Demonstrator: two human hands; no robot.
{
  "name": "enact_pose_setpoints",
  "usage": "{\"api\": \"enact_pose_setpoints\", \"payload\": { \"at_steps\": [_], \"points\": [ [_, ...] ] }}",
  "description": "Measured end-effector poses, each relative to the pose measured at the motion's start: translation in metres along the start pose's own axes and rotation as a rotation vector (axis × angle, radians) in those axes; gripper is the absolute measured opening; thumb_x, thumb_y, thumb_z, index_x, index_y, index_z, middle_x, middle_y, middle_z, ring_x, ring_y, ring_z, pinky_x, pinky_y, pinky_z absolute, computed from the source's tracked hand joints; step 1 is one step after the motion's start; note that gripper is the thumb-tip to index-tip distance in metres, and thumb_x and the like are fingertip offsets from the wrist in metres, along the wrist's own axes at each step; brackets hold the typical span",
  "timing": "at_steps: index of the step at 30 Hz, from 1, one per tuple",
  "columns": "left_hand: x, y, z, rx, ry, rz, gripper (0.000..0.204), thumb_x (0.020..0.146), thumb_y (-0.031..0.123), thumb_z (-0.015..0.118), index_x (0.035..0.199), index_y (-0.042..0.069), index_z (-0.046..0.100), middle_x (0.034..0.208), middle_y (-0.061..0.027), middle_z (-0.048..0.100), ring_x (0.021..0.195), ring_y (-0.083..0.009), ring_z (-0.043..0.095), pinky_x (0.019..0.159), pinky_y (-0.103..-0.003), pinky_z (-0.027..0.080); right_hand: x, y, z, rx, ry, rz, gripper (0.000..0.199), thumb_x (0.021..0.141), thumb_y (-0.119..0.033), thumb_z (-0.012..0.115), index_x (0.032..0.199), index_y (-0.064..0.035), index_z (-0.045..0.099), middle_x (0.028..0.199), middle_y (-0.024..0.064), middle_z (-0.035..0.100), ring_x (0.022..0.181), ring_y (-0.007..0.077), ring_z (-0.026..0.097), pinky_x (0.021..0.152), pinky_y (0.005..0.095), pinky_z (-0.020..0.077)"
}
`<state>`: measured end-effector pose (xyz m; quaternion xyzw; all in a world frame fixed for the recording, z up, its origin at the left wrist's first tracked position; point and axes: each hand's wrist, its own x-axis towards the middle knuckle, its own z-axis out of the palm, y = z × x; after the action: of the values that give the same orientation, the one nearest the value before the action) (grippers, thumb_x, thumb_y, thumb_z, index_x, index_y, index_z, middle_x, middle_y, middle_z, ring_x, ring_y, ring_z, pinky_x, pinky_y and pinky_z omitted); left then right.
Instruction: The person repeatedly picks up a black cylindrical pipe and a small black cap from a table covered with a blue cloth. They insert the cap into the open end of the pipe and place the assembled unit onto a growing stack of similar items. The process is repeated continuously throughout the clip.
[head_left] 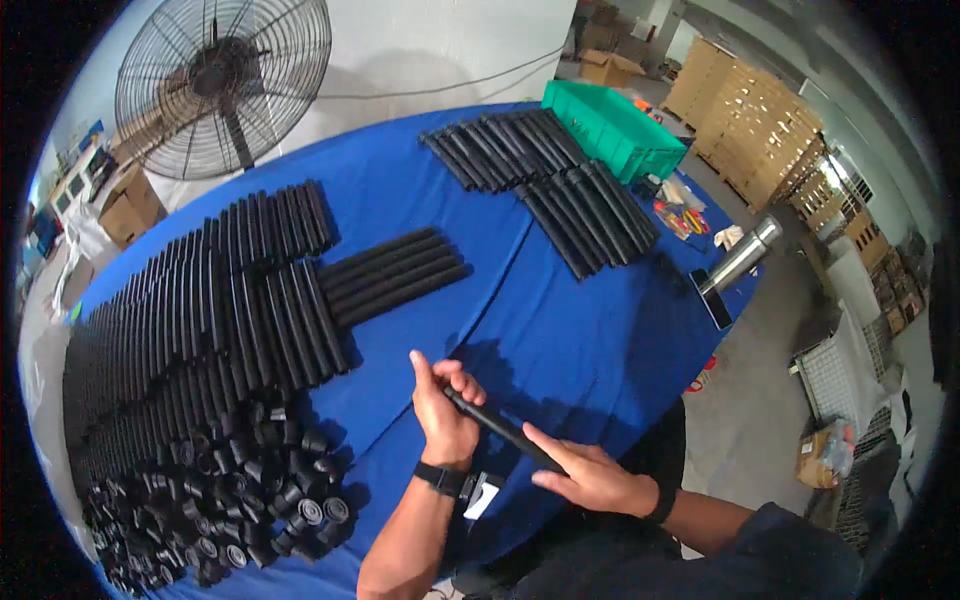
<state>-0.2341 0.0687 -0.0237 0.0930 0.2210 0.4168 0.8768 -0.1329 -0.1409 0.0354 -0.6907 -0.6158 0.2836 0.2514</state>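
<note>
Above the near edge of the blue-covered table, a black tube [508,432] runs slantwise between my hands. Its upper left end lies in my left hand [445,412], whose fingers curl round it while the thumb points up. At the lower right end, my right hand [592,478] has the tube between thumb and fairly straight fingers; the palm hides that tip. A heap of small black caps [225,495] fills the table's near left. Behind them lie long rows of black tubes [200,300], and several crosswise tubes [395,275] lie beside these.
More black tubes [590,215] lie in two groups at the far side, by a green crate [612,130]. A steel flask [742,255], a phone [711,300] and scissors [678,215] sit at the right edge. A large fan [222,80] stands beyond the table.
</note>
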Motion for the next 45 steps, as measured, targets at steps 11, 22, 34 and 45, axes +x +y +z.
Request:
{"api": "enact_pose_setpoints", "payload": {
  "at_steps": [11,22,34,45],
  "points": [
    [-0.006,0.008,0.021,0.022,0.072,0.036,0.057,0.099,0.063,0.049,0.095,0.008,0.064,0.065,0.0000,0.045,0.060,-0.0157,0.044,0.057,-0.031,0.039,-0.007,0.014,-0.014,0.785,-0.249,0.433,0.055,0.103,-0.022,0.060,0.151,-0.0048,0.038,0.095,0.0044,0.061,0.064,0.0066,0.058,0.048,0.0221,0.0457],
    [0.004,0.007,-0.002,-0.093,-0.096,-0.070,0.050,0.101,0.057,0.053,0.081,0.012,0.060,0.056,0.0036,0.037,0.048,-0.0099,0.034,0.045,-0.026,0.031,-0.002,0.005,-0.013,0.662,-0.346,0.406,0.033,0.105,-0.040,0.054,0.116,-0.0086,0.051,0.077,-0.0011,0.055,0.052,0.0065,0.055,0.042,0.0237,0.0441],
    [0.003,0.002,-0.008,-0.103,-0.191,-0.091,0.071,0.097,0.074,0.037,0.087,0.011,0.071,0.056,-0.0010,0.044,0.063,-0.0194,0.047,0.062,-0.034,0.043,-0.001,0.018,-0.015,0.120,-0.282,-0.007,0.042,0.097,-0.040,0.065,0.094,0.0009,0.055,0.082,0.0174,0.054,0.073,0.0356,0.058,0.066,0.0459,0.0441],
    [0.003,0.001,0.002,0.059,-0.129,-0.077,0.069,0.100,0.068,0.041,0.121,0.006,0.061,0.122,-0.0127,0.064,0.113,-0.0267,0.060,0.098,-0.045,0.050,0.115,0.059,-0.130,-0.520,0.207,-0.043,0.034,0.094,-0.029,0.065,0.094,0.0011,0.050,0.089,0.0260,0.061,0.083,0.0479,0.062,0.074,0.0550,0.0496]
  ]
}}
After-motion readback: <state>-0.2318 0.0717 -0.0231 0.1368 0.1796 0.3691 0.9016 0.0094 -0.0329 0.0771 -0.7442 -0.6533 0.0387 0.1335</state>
